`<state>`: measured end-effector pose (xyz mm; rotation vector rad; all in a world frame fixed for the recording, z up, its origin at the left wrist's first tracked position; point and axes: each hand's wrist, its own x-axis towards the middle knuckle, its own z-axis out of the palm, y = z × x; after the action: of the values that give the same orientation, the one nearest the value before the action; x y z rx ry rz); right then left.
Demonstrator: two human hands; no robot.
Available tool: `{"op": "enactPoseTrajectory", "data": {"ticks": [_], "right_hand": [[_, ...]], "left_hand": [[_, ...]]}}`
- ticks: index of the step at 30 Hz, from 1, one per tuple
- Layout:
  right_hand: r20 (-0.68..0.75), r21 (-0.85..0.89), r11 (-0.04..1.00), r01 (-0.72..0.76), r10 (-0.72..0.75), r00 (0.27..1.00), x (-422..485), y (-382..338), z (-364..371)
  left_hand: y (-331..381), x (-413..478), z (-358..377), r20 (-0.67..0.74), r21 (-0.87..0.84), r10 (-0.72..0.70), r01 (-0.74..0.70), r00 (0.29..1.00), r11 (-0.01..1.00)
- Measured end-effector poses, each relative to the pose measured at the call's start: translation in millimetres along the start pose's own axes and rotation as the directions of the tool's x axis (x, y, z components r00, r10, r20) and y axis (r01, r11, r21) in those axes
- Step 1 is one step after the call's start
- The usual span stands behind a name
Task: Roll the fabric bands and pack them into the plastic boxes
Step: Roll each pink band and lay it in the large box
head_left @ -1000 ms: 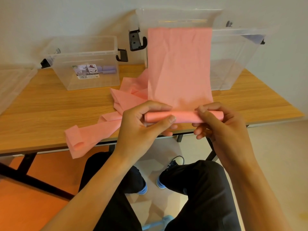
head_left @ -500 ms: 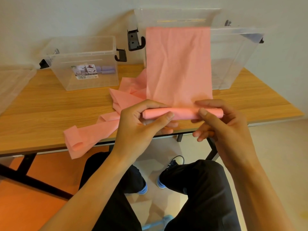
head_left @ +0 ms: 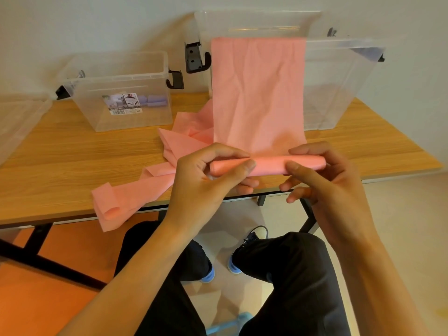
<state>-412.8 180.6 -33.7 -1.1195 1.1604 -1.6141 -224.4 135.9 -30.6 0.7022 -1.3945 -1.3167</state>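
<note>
We see pink fabric band [head_left: 258, 98] draped over front wall of large clear box [head_left: 339, 81], lower end wound into tight roll [head_left: 269, 163] above near table edge. Left hand [head_left: 206, 180] pinches roll's left end, thumb and fingers curled round it. Right hand [head_left: 322, 175] grips right end likewise. Rest of band trails across wooden table [head_left: 60, 161], tail overhanging edge. Small clear box [head_left: 121, 122], left, holds what look like purple rolls [head_left: 155, 100].

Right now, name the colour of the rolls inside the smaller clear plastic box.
Pale lilac rolls, seen through the smaller clear plastic box in the head view.
</note>
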Motion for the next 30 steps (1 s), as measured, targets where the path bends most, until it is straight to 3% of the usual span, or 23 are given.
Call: {"op": "enactPoseTrajectory", "data": {"ticks": [30], "right_hand": [[0.002,-0.026,0.999,0.024,-0.024,1.000,1.9,2.3,1.5]], "left_hand": [[-3.9,-3.7,-0.9,-0.001,0.009,0.007,-0.007,1.000,1.000]]}}
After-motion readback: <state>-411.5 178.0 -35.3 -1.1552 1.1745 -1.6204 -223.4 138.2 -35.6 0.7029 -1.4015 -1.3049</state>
